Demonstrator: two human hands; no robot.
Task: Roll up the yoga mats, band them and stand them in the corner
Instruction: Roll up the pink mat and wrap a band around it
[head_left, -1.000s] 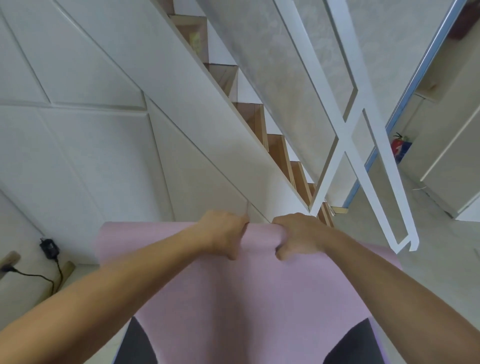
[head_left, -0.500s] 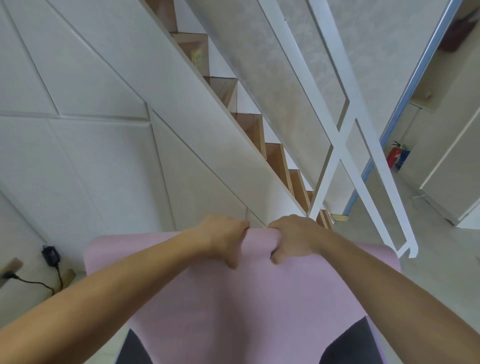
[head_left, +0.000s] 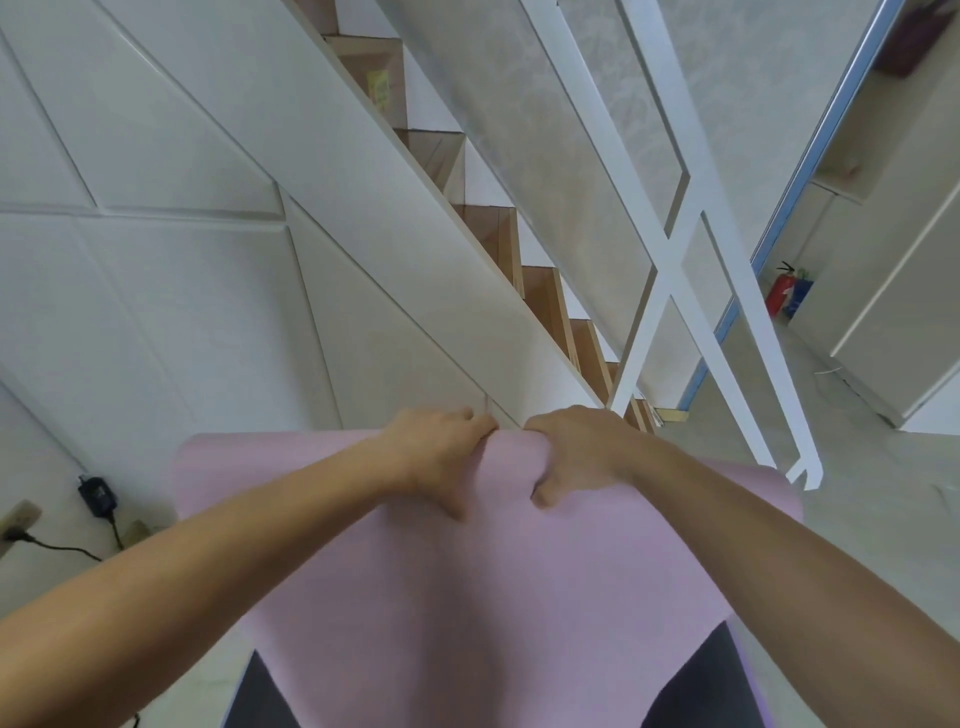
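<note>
Head view is showing you gripping the far edge of the mat (head_left: 467, 587) with both hands side by side, nearly touching; your left hand (head_left: 441, 457) is curling its fingers over that edge with the thumb lying on the upper face, and your right hand (head_left: 574, 449) is doing the same, so both are clamped on the mat and pinching it; the mat itself is lying over your lap, running from your knees out to its far edge in front of the stairs (head_left: 540, 291), with a white railing (head_left: 670, 244) to the right. You are, I judge, just beginning the first turn of the roll; with both grips crowded at the middle, the outer corners are hanging loose, and they are likely to lag so that the roll is coming out cone-shaped or slack, which would make banding harder and leave it leaning in the corner; spreading your hands wider would be helping. The pinched fold between your hands is also bunching, and a crease there could be setting into the core. Counting: one pink mat is showing, though the task is speaking of several; two hands; no band is appearing anywhere; one charger (head_left: 96, 493) with its cable is sitting on the floor at left; one extinguisher (head_left: 781, 293) is standing far right.
</note>
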